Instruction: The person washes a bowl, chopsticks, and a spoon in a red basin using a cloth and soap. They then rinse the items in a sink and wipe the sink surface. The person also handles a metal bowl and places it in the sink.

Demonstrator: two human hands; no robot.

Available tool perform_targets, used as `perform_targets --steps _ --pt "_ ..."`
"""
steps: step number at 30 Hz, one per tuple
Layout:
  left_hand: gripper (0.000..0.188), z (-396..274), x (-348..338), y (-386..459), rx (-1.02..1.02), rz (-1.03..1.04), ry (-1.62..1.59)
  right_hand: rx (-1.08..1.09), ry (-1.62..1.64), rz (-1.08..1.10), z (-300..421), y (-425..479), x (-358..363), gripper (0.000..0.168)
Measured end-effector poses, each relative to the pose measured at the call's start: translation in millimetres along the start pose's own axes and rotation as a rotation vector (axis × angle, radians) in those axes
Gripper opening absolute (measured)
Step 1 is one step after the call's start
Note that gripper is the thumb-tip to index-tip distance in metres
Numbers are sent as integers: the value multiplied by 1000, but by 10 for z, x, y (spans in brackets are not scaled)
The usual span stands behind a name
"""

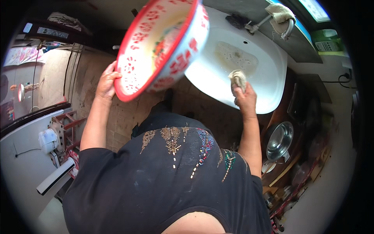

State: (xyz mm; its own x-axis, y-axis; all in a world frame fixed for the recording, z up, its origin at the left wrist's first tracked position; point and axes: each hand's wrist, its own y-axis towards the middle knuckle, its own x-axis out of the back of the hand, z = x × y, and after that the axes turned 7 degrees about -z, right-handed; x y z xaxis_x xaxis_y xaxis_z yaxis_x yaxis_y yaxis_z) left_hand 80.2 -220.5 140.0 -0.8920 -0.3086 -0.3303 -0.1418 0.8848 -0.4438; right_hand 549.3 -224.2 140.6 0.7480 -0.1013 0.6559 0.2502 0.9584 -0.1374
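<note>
My left hand grips the red rim of a large enamel basin, which is tilted on its side, its patterned inside turned toward the left. Red motifs cover its white wall, and a floral picture shows inside. In my right hand is a crumpled, damp-looking beige cloth, held over the near part of a white sink. Shallow, cloudy water with suds lies around the sink's drain. The basin's far end runs out of the top of the view.
A faucet with a cloth wrapped on it stands behind the sink, beside a dark mesh bundle. At right, a metal bowl rests on a brown counter. A reddish stool frame and a long white object are at left.
</note>
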Motion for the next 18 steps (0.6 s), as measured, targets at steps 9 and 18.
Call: perform_targets --steps 9,18 --pt "54 138 883 704 -158 -355 153 290 -501 -224 -693 -37 -582 31" --pt "62 251 816 1219 -221 -571 277 222 -518 -266 -750 -40 -635 32"
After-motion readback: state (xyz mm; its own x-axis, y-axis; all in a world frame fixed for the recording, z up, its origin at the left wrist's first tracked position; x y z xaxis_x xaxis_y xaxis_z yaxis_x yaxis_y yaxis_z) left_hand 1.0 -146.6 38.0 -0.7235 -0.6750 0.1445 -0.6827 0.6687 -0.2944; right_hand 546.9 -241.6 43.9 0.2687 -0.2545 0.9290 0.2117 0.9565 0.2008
